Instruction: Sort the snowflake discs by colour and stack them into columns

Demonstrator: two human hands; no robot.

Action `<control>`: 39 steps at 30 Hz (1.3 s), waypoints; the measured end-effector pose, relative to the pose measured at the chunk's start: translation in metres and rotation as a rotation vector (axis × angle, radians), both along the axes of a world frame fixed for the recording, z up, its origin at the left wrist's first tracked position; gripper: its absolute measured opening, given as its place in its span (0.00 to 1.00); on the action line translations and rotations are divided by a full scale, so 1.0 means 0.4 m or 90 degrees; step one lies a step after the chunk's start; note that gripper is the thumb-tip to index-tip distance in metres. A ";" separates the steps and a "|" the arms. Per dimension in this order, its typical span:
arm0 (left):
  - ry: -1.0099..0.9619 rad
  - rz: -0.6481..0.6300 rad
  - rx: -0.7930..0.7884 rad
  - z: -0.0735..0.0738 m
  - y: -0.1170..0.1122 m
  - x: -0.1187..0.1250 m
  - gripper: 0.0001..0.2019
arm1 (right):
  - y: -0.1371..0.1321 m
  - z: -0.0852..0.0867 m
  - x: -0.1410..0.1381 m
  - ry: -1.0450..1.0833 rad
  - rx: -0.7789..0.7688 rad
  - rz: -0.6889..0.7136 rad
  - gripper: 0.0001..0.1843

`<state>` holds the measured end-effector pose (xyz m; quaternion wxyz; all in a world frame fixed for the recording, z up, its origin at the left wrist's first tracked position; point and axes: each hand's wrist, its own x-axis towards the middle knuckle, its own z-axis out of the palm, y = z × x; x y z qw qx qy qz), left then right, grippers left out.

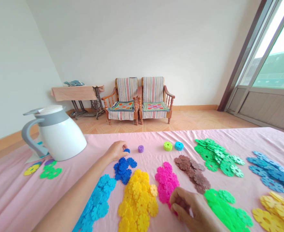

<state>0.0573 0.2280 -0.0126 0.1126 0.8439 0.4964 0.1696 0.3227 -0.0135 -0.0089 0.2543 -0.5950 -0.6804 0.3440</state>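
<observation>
My left hand (pixel 117 151) reaches across the pink cloth, its fingers closed at a small dark blue snowflake disc stack (pixel 126 150). Just below lies a loose dark blue disc pile (pixel 123 170). To its right stand a purple disc stack (pixel 141 149), a lime green disc stack (pixel 168 146) and a light blue disc stack (pixel 179 146). My right hand (pixel 192 206) is pinched at the near end of the magenta disc pile (pixel 166 180), with a bit of magenta showing between its fingers. A yellow disc pile (pixel 138 203) lies between my forearms.
A white and grey jug (pixel 62 135) stands at the left, several joined discs (pixel 51 172) near it. Brown (pixel 192 172), green (pixel 216 156), bright green (pixel 229 209), blue (pixel 272 170) and cyan piles (pixel 95 203) lie about. Beyond are two wooden armchairs (pixel 153 93).
</observation>
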 end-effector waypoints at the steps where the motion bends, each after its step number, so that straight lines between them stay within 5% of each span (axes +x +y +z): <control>1: -0.003 -0.002 0.001 0.003 -0.004 -0.002 0.07 | 0.001 0.001 0.000 -0.001 0.000 0.000 0.07; 11: -0.016 -0.150 -0.105 0.075 -0.143 -0.047 0.10 | 0.002 -0.006 0.000 -0.026 0.004 -0.003 0.06; 21: -0.004 -0.141 -0.094 0.053 -0.189 -0.046 0.09 | 0.001 -0.001 -0.001 -0.028 0.005 0.002 0.06; 27: -0.017 -0.138 -0.068 0.053 -0.161 -0.042 0.09 | 0.004 0.000 -0.003 -0.025 0.004 0.002 0.06; 32: -0.027 -0.046 0.022 0.056 -0.084 -0.032 0.09 | 0.004 0.001 -0.002 -0.017 0.001 0.003 0.07; 39: -0.014 -0.026 0.028 0.024 -0.017 -0.009 0.07 | 0.003 -0.001 0.000 -0.022 -0.006 0.007 0.07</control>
